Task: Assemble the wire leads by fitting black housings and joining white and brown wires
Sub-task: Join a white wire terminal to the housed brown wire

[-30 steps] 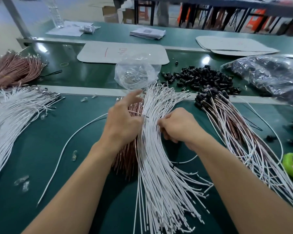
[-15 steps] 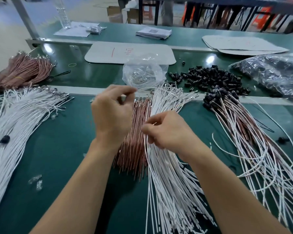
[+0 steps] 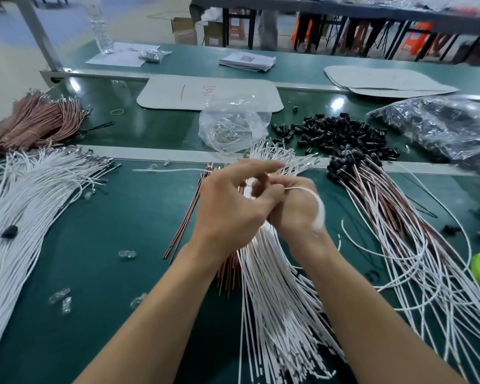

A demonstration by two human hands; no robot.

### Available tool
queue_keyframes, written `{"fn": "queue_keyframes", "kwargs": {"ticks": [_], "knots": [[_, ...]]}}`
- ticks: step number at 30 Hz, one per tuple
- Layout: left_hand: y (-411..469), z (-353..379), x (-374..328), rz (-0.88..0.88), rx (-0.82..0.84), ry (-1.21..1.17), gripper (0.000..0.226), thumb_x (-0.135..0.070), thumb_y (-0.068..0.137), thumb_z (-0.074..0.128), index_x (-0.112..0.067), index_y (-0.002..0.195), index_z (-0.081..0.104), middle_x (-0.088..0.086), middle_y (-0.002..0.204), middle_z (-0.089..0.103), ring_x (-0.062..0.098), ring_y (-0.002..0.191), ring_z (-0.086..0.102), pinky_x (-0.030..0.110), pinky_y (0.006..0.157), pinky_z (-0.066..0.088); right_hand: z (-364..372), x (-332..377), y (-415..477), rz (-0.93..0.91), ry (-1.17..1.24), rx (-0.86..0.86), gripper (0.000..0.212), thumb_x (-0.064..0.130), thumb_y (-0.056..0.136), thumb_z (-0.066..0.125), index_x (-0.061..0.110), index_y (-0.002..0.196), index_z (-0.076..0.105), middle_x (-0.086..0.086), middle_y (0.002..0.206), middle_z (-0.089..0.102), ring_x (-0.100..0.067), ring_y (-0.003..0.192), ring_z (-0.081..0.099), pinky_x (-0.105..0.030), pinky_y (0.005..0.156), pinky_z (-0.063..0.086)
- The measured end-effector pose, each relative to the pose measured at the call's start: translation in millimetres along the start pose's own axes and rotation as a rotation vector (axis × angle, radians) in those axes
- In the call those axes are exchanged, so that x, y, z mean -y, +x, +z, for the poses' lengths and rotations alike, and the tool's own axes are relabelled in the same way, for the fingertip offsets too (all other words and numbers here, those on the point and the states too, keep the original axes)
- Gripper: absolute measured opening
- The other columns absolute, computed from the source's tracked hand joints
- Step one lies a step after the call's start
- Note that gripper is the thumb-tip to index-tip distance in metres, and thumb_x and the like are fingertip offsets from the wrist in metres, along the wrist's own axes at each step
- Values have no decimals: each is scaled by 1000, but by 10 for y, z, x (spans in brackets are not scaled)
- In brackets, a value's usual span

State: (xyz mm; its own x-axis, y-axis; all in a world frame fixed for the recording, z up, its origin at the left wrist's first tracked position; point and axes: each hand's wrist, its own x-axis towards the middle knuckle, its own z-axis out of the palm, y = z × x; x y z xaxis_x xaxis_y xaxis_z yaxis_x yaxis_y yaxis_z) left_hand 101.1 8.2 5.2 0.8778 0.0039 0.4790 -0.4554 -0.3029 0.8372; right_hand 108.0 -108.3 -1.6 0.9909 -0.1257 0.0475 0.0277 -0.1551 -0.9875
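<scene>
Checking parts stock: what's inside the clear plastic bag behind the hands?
The clear plastic bag holds a small heap of shiny metal pieces, visible through the film. Folds and glare hide their kind and count.

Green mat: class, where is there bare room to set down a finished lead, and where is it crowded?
Bare: the mat between the left white bundle and the central brown wires, bar small clear bits. Crowded: right, under the joined leads and black housings.

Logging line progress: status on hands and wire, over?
Right hand pinching white wire, looped over its back. Left hand against it, grip unclear. Black housings piled beyond. Nothing blocking.
</scene>
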Motion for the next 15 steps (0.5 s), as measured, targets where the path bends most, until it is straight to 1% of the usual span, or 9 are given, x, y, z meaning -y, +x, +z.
{"fn": "queue_keyframes", "kwargs": {"ticks": [2,3,4,5,7,9,11,13,15], "knots": [[35,-43,58,-54,40,219,41,-30,85,74,-35,125,73,-19,128,68,-3,126,55,21,113,37,-122,-7,73,47,113,2,30,10,88,70,18,60,76,-5,50,62,-17,39,50,-29,43,42],[42,-58,84,-59,68,380,45,-35,89,72,-35,133,67,-17,135,66,0,131,50,24,118,29,-205,4,102,61,128,-5,32,7,88,70,15,58,74,-6,49,60,-15,37,46,-24,40,37],[46,-62,110,-59,85,513,47,-38,93,70,-35,139,63,-15,133,67,2,126,50,25,118,26,-296,31,127,77,148,-27,32,6,88,70,14,57,73,-6,49,60,-13,37,44,-20,38,34],[49,-64,138,-65,75,557,47,-39,96,69,-37,141,60,-14,123,72,2,114,52,26,114,27,-394,51,153,95,175,-66,32,6,87,70,14,56,73,-5,49,60,-11,37,44,-18,37,32],[62,-81,172,-122,51,477,40,-36,99,67,-37,138,63,-14,99,78,4,93,60,32,105,45,-574,80,204,117,221,-167,33,6,86,70,15,54,71,-2,51,61,-10,39,45,-18,36,31],[76,-95,216,-168,47,372,29,-32,100,67,-34,129,71,-16,87,77,4,83,69,34,89,57,-700,100,241,130,281,-258,32,7,87,72,15,56,70,-2,53,63,-11,39,46,-20,38,35],[69,-65,252,-191,62,288,20,-29,99,68,-29,117,78,-19,77,75,-3,75,68,30,80,58,-737,92,269,121,366,-317,27,9,91,74,15,65,70,-2,57,66,-11,41,51,-20,41,41],[32,20,240,-183,63,212,16,-24,98,70,-26,110,81,-20,72,72,-4,70,67,28,75,58,-654,57,249,103,410,-261,18,11,95,72,11,77,69,-3,63,70,-12,46,58,-19,44,44],[-22,108,194,-123,70,191,15,-24,97,71,-25,108,81,-24,71,69,-3,69,66,31,73,60,-498,7,184,101,357,-121,15,12,97,70,9,82,71,-6,69,73,-13,52,64,-20,47,47]]}}
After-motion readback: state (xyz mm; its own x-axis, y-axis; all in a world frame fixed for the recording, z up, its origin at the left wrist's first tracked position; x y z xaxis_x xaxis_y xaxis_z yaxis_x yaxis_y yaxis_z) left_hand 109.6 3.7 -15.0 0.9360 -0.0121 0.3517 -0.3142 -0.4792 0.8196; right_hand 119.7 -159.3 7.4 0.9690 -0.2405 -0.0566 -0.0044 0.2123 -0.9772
